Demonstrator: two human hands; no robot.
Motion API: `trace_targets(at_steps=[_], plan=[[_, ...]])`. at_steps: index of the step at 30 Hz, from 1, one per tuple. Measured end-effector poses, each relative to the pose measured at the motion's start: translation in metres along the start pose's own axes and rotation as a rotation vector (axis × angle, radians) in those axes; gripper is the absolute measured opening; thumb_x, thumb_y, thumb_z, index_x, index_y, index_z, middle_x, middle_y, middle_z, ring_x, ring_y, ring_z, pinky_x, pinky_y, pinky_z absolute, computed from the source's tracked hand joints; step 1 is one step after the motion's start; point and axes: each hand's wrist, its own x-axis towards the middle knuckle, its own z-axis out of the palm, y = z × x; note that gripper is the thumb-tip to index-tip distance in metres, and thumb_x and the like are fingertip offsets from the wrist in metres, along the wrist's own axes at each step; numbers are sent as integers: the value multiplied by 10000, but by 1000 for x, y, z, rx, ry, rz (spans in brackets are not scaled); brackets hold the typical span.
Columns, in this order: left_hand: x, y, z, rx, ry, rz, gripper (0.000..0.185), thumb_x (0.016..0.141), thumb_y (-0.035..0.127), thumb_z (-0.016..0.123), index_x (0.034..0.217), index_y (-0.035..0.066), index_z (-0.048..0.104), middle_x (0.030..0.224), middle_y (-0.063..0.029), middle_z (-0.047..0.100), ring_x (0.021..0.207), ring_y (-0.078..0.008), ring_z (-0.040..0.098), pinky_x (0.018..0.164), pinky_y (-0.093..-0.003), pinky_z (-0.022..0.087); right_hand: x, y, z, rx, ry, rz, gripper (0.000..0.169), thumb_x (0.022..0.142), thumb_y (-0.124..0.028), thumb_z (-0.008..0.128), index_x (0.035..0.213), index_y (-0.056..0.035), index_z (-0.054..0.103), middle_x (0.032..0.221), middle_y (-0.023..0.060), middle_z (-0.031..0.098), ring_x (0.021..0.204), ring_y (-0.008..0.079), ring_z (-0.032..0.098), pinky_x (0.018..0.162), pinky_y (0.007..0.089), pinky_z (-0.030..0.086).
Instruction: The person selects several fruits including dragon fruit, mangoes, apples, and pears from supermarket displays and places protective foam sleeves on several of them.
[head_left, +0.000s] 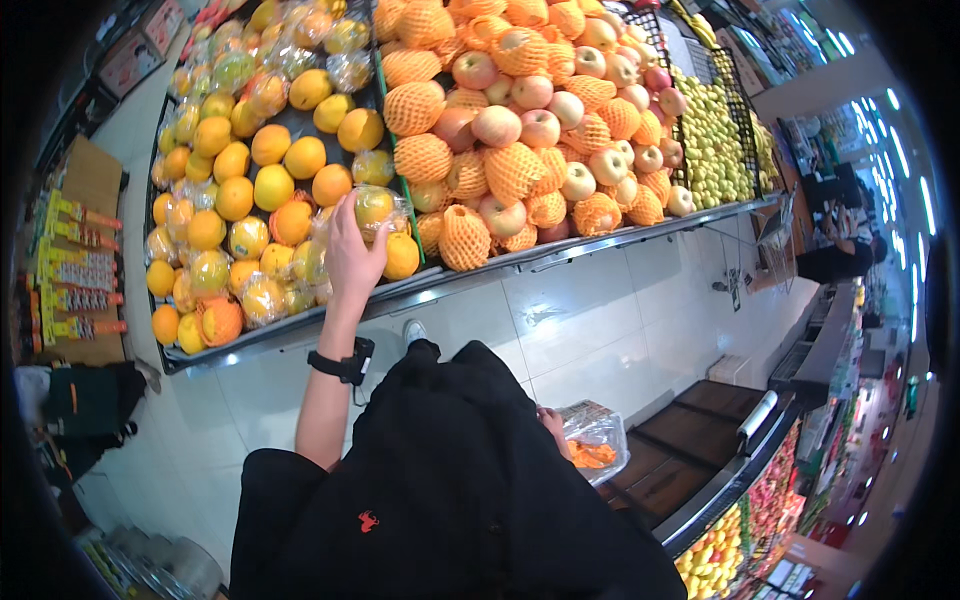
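Note:
My left hand reaches into the display of oranges, with thumb and fingers around an orange wrapped in clear film. That orange lies by the green divider, above a bare orange in the near corner. Around the hand are loose oranges, some bare, some film-wrapped, a few in orange foam nets. Low at my right side, my right hand holds a clear plastic bag. Something orange shows inside the bag. My clothing hides part of that hand.
Apples, many in foam nets, fill the section right of the divider. Small green fruit lies beyond them. The stand's metal front edge runs before me. A dark low platform stands behind right. People are at far left and right.

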Motion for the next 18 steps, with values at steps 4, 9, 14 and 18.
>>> trace_targets(at_steps=[4, 9, 14, 18], plan=[[-14, 13, -13, -65, -86, -30, 376, 849, 173, 629, 1185, 33, 532, 1269, -182, 537, 1101, -355, 562, 908, -423, 468, 4, 14, 18, 39, 37, -58, 367, 924, -307, 583, 1011, 42, 653, 766, 66, 660, 660, 126, 610, 581, 290, 487], [-62, 30, -38, 136, -99, 255, 145, 807, 122, 632, 913, 29, 597, 1031, -126, 595, 972, -306, 588, 797, -392, 503, 33, 106, 26, -27, -86, -280, 428, 902, -323, 604, 1002, 90, 659, 908, 150, 694, 856, 187, 638, 759, 322, 509], [-166, 46, -64, 48, -405, 125, 162, 806, 160, 630, 927, 55, 613, 987, -102, 613, 980, -293, 585, 777, -396, 504, 30, 141, 14, -258, -201, -37, 431, 898, -346, 587, 968, 71, 669, 854, 170, 705, 804, 194, 677, 734, 328, 523], [-293, -12, -101, 68, -937, -240, 317, 840, 323, 608, 1011, 55, 620, 980, -170, 651, 955, -357, 610, 791, -445, 500, 26, 122, 17, -869, -159, -352, 461, 855, -451, 593, 1027, -27, 649, 878, 196, 692, 897, 338, 665, 775, 438, 525]])
